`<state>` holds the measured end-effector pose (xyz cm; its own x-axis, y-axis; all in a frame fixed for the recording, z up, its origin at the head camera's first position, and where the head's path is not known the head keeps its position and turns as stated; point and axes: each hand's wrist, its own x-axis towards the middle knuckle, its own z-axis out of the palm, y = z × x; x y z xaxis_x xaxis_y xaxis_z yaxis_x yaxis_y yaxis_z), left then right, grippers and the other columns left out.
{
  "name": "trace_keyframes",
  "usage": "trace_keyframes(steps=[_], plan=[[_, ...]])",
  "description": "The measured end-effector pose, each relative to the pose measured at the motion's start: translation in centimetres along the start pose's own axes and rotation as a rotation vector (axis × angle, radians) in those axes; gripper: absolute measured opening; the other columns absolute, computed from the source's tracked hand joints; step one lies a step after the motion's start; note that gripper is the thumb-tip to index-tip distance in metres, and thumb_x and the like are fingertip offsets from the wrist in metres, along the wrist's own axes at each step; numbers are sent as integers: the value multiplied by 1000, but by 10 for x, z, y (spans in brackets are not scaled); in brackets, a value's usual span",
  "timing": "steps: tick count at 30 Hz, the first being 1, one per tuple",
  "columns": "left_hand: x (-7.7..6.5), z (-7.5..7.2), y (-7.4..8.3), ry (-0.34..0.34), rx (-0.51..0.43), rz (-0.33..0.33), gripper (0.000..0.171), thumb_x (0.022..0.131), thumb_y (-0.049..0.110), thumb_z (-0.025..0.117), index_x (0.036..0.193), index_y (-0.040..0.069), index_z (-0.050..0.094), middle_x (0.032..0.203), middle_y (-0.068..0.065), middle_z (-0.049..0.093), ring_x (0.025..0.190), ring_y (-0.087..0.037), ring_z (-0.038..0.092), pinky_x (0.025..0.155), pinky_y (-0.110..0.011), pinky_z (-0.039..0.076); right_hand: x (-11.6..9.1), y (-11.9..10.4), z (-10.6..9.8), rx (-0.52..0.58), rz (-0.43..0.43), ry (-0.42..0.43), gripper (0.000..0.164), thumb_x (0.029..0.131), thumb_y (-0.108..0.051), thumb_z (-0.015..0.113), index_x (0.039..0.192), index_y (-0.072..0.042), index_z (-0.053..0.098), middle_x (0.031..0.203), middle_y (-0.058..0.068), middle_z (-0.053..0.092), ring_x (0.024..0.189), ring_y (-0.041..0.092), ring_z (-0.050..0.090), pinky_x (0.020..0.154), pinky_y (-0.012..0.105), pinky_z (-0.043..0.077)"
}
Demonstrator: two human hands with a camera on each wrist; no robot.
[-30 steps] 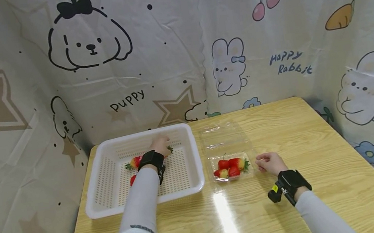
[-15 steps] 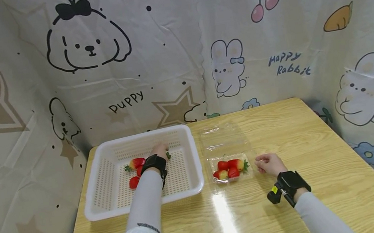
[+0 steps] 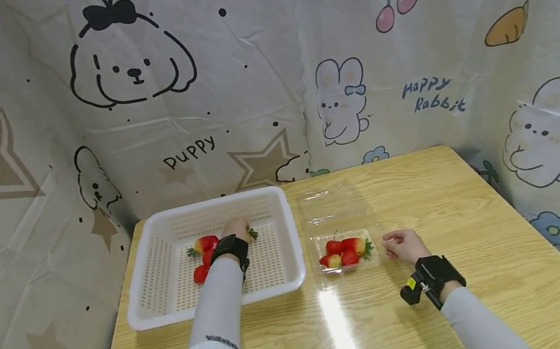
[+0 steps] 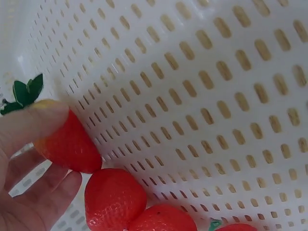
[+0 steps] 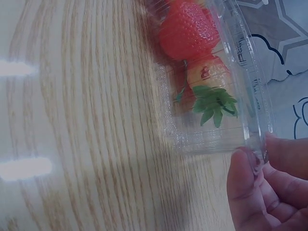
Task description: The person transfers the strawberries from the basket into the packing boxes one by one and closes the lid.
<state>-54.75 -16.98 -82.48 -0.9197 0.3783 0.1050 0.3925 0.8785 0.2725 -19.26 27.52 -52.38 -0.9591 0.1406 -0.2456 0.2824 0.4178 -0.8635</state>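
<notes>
My left hand (image 3: 236,227) is down inside the white basket (image 3: 296,244). In the left wrist view its thumb and fingers hold a strawberry (image 4: 72,144) with a green leafy top, red at the tip and yellowish near the leaves. Right against that fruit lies a second red strawberry (image 4: 114,198), with more red fruit beside it. My right hand (image 3: 404,245) is at the right side of the clear plastic box (image 3: 322,240). Thumb and finger pinch the box's rim in the right wrist view. Inside the box are several fruits, including a strawberry (image 5: 190,31) and a leafy-topped one (image 5: 209,72).
The box's clear lid (image 3: 335,199) lies folded back behind it. Basket and box stand side by side on a wooden table (image 3: 423,189). A printed curtain (image 3: 248,34) hangs close behind and at both sides. More red fruit (image 3: 201,274) lies in the basket's left half.
My left hand has shifted slightly toward me and lower in the basket, uncovering more of the red fruit at its left. The right hand stays at the box.
</notes>
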Motion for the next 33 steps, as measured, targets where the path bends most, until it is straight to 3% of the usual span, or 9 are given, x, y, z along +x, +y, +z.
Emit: trace_keyframes(steps=[1, 3, 5, 8, 12, 18, 24, 30, 33], plan=[[-11, -21, 17, 0, 6, -4, 19, 53, 15, 73, 70, 17, 65, 74, -3, 62, 69, -25, 54, 57, -38, 43, 0, 0, 0, 1, -2, 0, 27, 89, -2, 55, 109, 16, 55, 84, 24, 61, 65, 18, 62, 64, 33, 53], [-42, -87, 69, -44, -9, -27, 22, 59, 12, 73, 81, 10, 69, 82, -9, 64, 76, -28, 56, 64, -40, 45, 0, -1, 0, 4, -1, 0, 27, 89, -2, 55, 109, 15, 55, 82, 22, 61, 65, 18, 62, 64, 34, 53], [-68, -151, 116, -34, -64, -10, 27, 63, 10, 71, 89, 9, 69, 87, -10, 64, 79, -28, 57, 68, -37, 46, 0, -1, 0, 3, -2, -7, 27, 88, -2, 55, 109, 16, 54, 82, 22, 61, 65, 18, 63, 64, 34, 53], [-100, -244, 187, -70, -136, -30, 28, 72, 5, 67, 100, 3, 67, 97, -16, 63, 90, -30, 57, 80, -39, 46, 0, -2, 0, -7, 3, -13, 27, 88, -3, 56, 109, 15, 55, 82, 21, 62, 65, 18, 62, 64, 34, 53], [-116, -307, 240, -24, -141, -16, 31, 77, 0, 64, 108, -4, 63, 104, -22, 61, 98, -35, 55, 86, -42, 45, -1, -2, -1, -19, 1, -18, 27, 89, -4, 56, 109, 15, 55, 84, 23, 62, 65, 17, 62, 65, 34, 53], [-111, -343, 274, 35, -172, 8, 40, 77, 3, 68, 115, -2, 59, 118, -22, 54, 109, -36, 50, 92, -41, 42, -1, -2, -3, -19, -4, -23, 28, 89, -4, 55, 110, 15, 55, 84, 23, 62, 67, 20, 63, 65, 35, 53], [-104, -358, 318, 86, -192, 130, 41, 76, 5, 69, 116, 1, 60, 111, -18, 56, 100, -31, 53, 86, -37, 44, -2, -1, -3, -21, -8, -25, 28, 90, -4, 54, 110, 15, 54, 81, 21, 62, 66, 21, 62, 64, 35, 53], [-103, -356, 374, 107, -205, 293, 38, 76, 4, 70, 113, 2, 61, 105, -14, 58, 94, -26, 55, 82, -33, 46, -2, -1, -3, -19, 3, -25, 28, 90, -5, 55, 110, 15, 54, 81, 19, 62, 66, 20, 62, 64, 34, 53], [-103, -346, 398, 61, -215, 328, 38, 77, 6, 69, 114, 3, 60, 108, -13, 57, 97, -24, 55, 85, -31, 46, -1, -2, -2, -13, 13, -20, 29, 90, -4, 55, 111, 15, 54, 83, 21, 62, 66, 18, 62, 65, 34, 53]])
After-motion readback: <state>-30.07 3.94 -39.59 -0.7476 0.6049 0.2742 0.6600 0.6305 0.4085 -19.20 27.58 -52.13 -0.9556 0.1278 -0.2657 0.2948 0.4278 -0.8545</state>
